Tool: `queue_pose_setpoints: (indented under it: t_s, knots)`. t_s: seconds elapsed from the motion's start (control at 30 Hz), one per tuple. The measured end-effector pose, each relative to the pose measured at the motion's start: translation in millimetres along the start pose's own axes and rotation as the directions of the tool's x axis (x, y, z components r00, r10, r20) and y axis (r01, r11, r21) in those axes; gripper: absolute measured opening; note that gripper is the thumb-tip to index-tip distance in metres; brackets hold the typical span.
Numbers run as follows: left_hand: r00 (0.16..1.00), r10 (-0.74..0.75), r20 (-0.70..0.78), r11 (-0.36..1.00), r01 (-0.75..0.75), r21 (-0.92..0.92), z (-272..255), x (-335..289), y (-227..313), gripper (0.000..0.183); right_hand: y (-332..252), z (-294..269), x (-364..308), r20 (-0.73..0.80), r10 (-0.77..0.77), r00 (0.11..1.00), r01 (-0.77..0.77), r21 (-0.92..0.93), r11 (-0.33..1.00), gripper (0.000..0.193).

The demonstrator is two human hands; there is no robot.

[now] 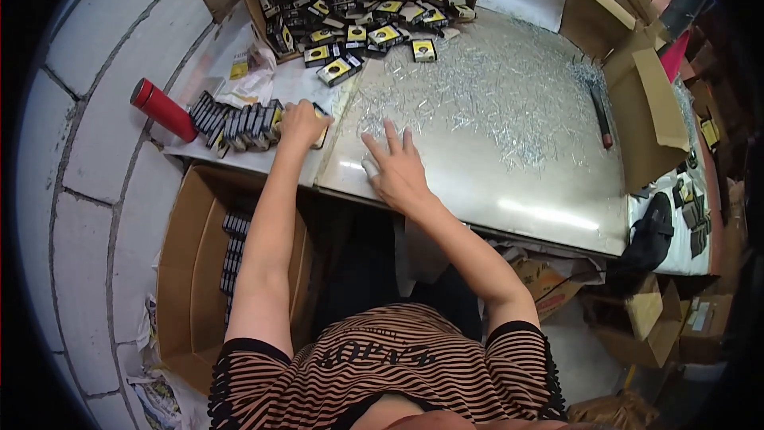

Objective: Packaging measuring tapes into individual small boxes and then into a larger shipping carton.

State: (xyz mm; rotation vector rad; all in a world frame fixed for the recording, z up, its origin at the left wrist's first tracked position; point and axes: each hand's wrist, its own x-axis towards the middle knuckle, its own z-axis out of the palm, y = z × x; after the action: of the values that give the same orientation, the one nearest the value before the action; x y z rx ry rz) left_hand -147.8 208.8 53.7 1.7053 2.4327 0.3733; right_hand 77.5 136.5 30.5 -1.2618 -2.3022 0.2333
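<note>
My left hand (301, 123) is closed at the right end of a row of small black boxes (248, 126), its fingers on a small black-and-yellow box (321, 126) that they partly hide. The boxes in the row stand on edge, leaning against each other. Over the shiny metal sheet (446, 191) my right hand (398, 173) lies with its fingers spread and nothing in them. Just beyond its fingertips, many thin silvery metal pieces (509, 103), like small nails or screws, are scattered over the sheet.
An open carton (248, 0) at the back spills many small black-and-yellow boxes (386, 34). A red flask (163, 109) lies at the left. Below the table edge stands a carton (183, 271) with stacked boxes inside. At right are a dark rod (601, 119) and cardboard flaps (659, 99).
</note>
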Motion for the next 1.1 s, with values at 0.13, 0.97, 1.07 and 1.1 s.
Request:
queue_pose_setpoints:
  t_s: [0.13,0.97,1.07,1.1]
  knots:
    - [0.99,0.103,-0.096,0.966,-0.076,0.245,-8.4,-21.3,28.9,0.071,67.9,8.1,17.6,0.132,-0.081,0.988,0.108,-0.209,0.972,0.052]
    - [0.899,0.291,0.326,0.306,0.235,-0.922,59.5,-225.1,28.1,0.03,81.3,-24.6,-75.9,-0.015,0.127,0.992,-0.128,-0.056,0.99,0.066]
    - [0.728,0.416,0.544,0.654,0.177,-0.736,119.5,-266.4,-3.1,0.024,59.3,-26.4,-90.8,-0.02,0.137,0.99,-0.138,-0.064,0.988,0.064]
    - [0.658,0.481,0.58,0.617,0.217,-0.757,141.3,-277.5,-3.2,0.025,52.9,-25.5,-96.1,-0.05,0.128,0.991,-0.132,-0.108,0.985,0.063]
